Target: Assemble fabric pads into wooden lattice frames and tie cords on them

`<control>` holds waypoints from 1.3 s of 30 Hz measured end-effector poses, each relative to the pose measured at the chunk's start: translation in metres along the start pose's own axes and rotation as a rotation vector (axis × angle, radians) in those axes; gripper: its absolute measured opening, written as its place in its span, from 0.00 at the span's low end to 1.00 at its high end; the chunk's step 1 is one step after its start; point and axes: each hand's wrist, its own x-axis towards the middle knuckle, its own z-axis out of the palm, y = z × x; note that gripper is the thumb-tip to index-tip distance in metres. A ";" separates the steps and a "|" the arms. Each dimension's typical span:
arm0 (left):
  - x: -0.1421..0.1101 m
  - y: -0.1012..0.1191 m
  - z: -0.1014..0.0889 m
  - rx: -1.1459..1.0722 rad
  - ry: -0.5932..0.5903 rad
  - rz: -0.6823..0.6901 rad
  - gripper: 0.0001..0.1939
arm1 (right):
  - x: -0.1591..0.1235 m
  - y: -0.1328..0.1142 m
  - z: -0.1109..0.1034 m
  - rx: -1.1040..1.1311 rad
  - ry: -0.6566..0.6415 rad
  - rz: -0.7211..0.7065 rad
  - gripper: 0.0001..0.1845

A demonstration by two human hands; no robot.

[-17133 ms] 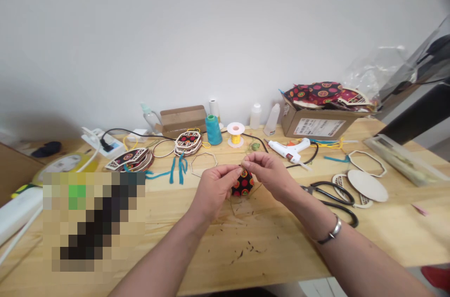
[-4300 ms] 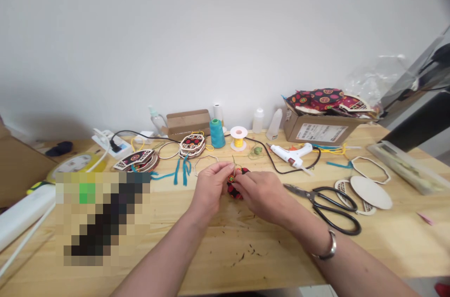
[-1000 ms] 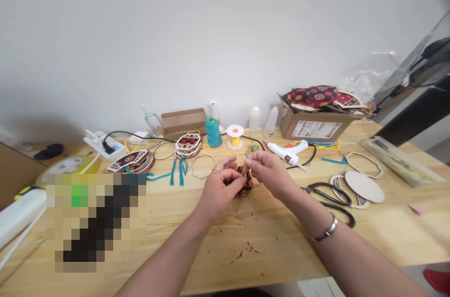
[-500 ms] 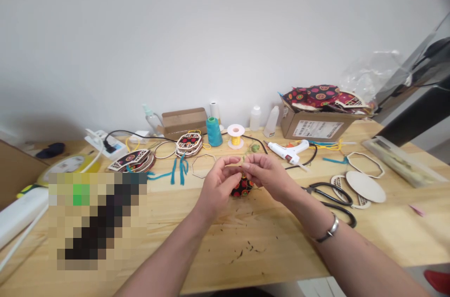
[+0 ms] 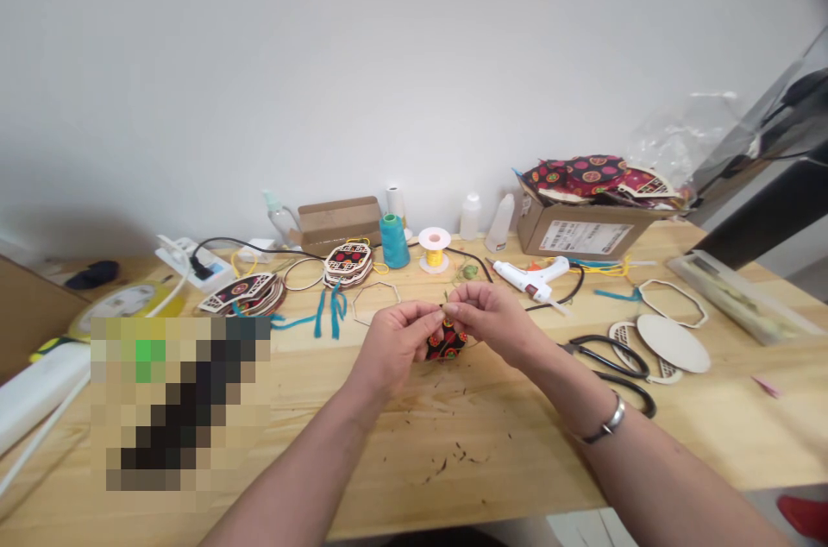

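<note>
A small black fabric pouch (image 5: 448,343) with a red and orange round pattern is at mid-table, between my hands. My left hand (image 5: 399,342) pinches its top edge from the left, thumb and fingers pressed together. From the other side, my right hand (image 5: 492,321) closes thumb and forefinger on the same gathered top, fingertips nearly touching the left ones. A bit of thin greenish cord shows above the fingertips; where it runs between them is hidden. Just behind the hands lies a small tangle of green cord (image 5: 470,272).
Black-handled scissors (image 5: 611,355) lie right of my right hand, beside a pale oval disc (image 5: 673,343). Behind stand a white glue gun (image 5: 531,278), a yellow thread spool (image 5: 434,252), a teal thread cone (image 5: 393,242) and a carton (image 5: 582,232) of patterned fabric. Dark crumbs dot the tabletop (image 5: 414,478).
The fingers of my left hand have come down and closed against its thumb at the pouch's top. My right hand stays nearly in place, still pinching.
</note>
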 end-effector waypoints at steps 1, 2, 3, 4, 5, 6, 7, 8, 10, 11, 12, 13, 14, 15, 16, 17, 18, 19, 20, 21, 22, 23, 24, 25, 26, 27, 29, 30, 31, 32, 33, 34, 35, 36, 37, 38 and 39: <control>0.000 0.001 0.000 -0.020 -0.018 -0.019 0.12 | 0.000 -0.001 0.000 0.013 -0.014 0.007 0.13; 0.001 0.001 -0.001 -0.036 -0.036 -0.039 0.12 | 0.000 -0.002 -0.001 0.028 -0.028 0.015 0.14; 0.001 0.002 -0.001 -0.050 -0.054 -0.060 0.13 | -0.001 -0.003 -0.002 0.045 -0.045 0.025 0.14; 0.000 0.003 -0.001 -0.062 -0.068 -0.079 0.13 | -0.001 -0.004 -0.003 0.064 -0.064 0.034 0.15; 0.000 0.004 -0.002 -0.072 -0.080 -0.096 0.13 | -0.001 -0.004 -0.004 0.082 -0.085 0.045 0.16; 0.000 0.004 -0.002 -0.082 -0.088 -0.110 0.13 | -0.002 -0.004 -0.004 0.098 -0.107 0.057 0.16; 0.000 0.004 -0.003 -0.092 -0.095 -0.121 0.13 | -0.002 -0.004 -0.005 0.112 -0.124 0.070 0.16; 0.000 0.004 -0.003 -0.098 -0.100 -0.127 0.13 | -0.002 -0.004 -0.006 0.123 -0.136 0.081 0.17; 0.000 0.004 -0.004 -0.099 -0.099 -0.133 0.12 | -0.003 -0.003 -0.006 0.131 -0.142 0.098 0.17; 0.000 0.003 -0.004 -0.094 -0.094 -0.134 0.12 | -0.003 -0.003 -0.006 0.129 -0.137 0.101 0.18; 0.001 0.003 -0.004 -0.088 -0.086 -0.133 0.12 | -0.002 -0.003 -0.005 0.127 -0.133 0.102 0.18; 0.001 0.003 -0.004 -0.081 -0.076 -0.129 0.12 | -0.002 -0.002 -0.005 0.124 -0.130 0.101 0.18; 0.001 0.003 -0.004 -0.075 -0.066 -0.124 0.12 | -0.002 -0.002 -0.004 0.122 -0.128 0.101 0.18; 0.001 0.003 -0.003 -0.069 -0.054 -0.117 0.11 | -0.002 -0.003 -0.004 0.120 -0.125 0.099 0.18; 0.001 0.003 -0.003 -0.062 -0.042 -0.108 0.11 | -0.002 -0.003 -0.003 0.118 -0.122 0.097 0.18; 0.001 0.003 -0.003 -0.056 -0.028 -0.097 0.12 | -0.002 -0.004 -0.003 0.111 -0.120 0.092 0.18; 0.002 0.003 -0.003 -0.053 -0.014 -0.085 0.11 | -0.002 -0.004 -0.003 0.091 -0.115 0.084 0.19; 0.002 0.003 -0.003 -0.051 -0.001 -0.071 0.11 | -0.002 -0.005 -0.003 0.059 -0.107 0.072 0.19; 0.002 0.004 -0.003 -0.050 0.011 -0.056 0.11 | -0.002 -0.006 -0.003 0.013 -0.095 0.055 0.19; 0.003 0.003 -0.003 -0.049 0.022 -0.042 0.11 | -0.002 -0.006 -0.004 -0.046 -0.081 0.032 0.19; 0.003 0.003 -0.004 -0.047 0.035 -0.029 0.11 | -0.003 -0.007 -0.004 -0.114 -0.064 0.002 0.19; 0.003 0.003 -0.004 -0.043 0.049 -0.018 0.11 | -0.003 -0.007 -0.004 -0.188 -0.046 -0.033 0.19; 0.004 0.002 -0.004 -0.037 0.065 -0.009 0.11 | -0.003 -0.007 -0.005 -0.261 -0.026 -0.070 0.19; 0.004 0.002 -0.005 -0.030 0.084 -0.001 0.11 | -0.003 -0.007 -0.005 -0.332 -0.006 -0.106 0.17; 0.004 0.001 -0.005 -0.022 0.104 0.005 0.10 | -0.003 -0.006 -0.005 -0.401 0.015 -0.133 0.16; 0.005 0.001 -0.005 -0.011 0.124 0.012 0.11 | -0.003 -0.006 -0.005 -0.467 0.038 -0.149 0.15; 0.005 0.000 -0.005 0.014 0.165 0.031 0.11 | -0.004 -0.004 -0.005 -0.573 0.088 -0.155 0.13; 0.005 0.000 -0.005 0.027 0.183 0.043 0.11 | -0.005 -0.003 -0.004 -0.608 0.110 -0.156 0.13; 0.005 0.000 -0.005 0.036 0.200 0.054 0.11 | -0.005 -0.003 -0.004 -0.629 0.129 -0.160 0.13; 0.006 0.000 -0.005 0.041 0.215 0.063 0.10 | -0.006 -0.002 -0.003 -0.634 0.145 -0.172 0.14; 0.006 0.000 -0.005 0.043 0.226 0.070 0.10 | -0.007 -0.002 -0.002 -0.629 0.157 -0.190 0.14; 0.006 0.000 -0.004 0.041 0.234 0.073 0.10 | -0.008 -0.002 -0.001 -0.620 0.162 -0.210 0.14; 0.006 0.000 -0.004 0.037 0.239 0.074 0.10 | -0.010 -0.003 0.001 -0.611 0.162 -0.230 0.14; 0.006 -0.001 -0.004 0.032 0.243 0.074 0.10 | -0.011 -0.003 0.003 -0.607 0.158 -0.250 0.14; 0.006 -0.001 -0.003 0.026 0.245 0.073 0.10 | -0.013 -0.004 0.005 -0.614 0.148 -0.268 0.13; 0.006 -0.001 -0.003 0.019 0.248 0.071 0.10 | -0.015 -0.004 0.007 -0.638 0.132 -0.288 0.13; 0.006 -0.001 -0.002 0.011 0.252 0.067 0.10 | -0.017 -0.004 0.010 -0.680 0.113 -0.312 0.13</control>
